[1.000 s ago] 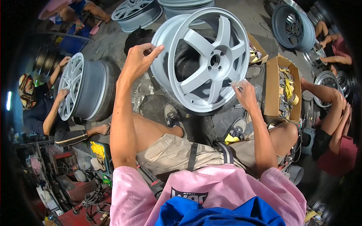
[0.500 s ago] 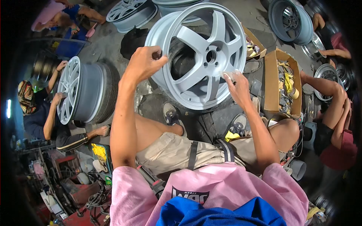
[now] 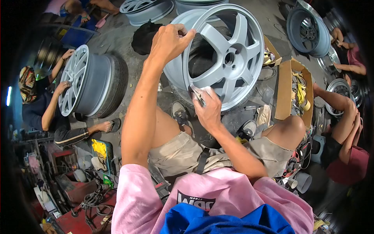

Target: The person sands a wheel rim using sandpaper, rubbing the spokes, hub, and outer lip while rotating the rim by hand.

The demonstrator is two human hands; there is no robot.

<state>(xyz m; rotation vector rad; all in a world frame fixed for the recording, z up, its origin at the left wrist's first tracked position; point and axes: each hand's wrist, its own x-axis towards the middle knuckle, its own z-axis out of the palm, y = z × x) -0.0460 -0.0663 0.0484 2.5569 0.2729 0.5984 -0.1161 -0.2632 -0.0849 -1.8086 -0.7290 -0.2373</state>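
A silver-grey six-spoke wheel rim (image 3: pixel 233 58) stands tilted in front of me, resting on a tire that it partly hides. At its upper left edge my left hand (image 3: pixel 171 41) is closed, thumb and curled fingers at the outer lip. My right hand (image 3: pixel 209 109) pinches a small folded greyish-white piece of sandpaper (image 3: pixel 198 94). It presses this against the rim's lower left lip, beside a spoke. White dust covers the fingertips of the right hand.
A cardboard box (image 3: pixel 285 91) of scraps and tape stands to the right. Left, a person in a patterned head covering (image 3: pixel 28 84) handles another wheel rim (image 3: pixel 87 84). More rims lie behind, including a dark-centred one (image 3: pixel 307 31). Tools and cables (image 3: pixel 91 204) crowd the lower left.
My right hand with the sandpaper has moved from the rim's lower right spoke area to its lower left lip. My left hand has shifted up along the left edge. The view has shifted slightly.
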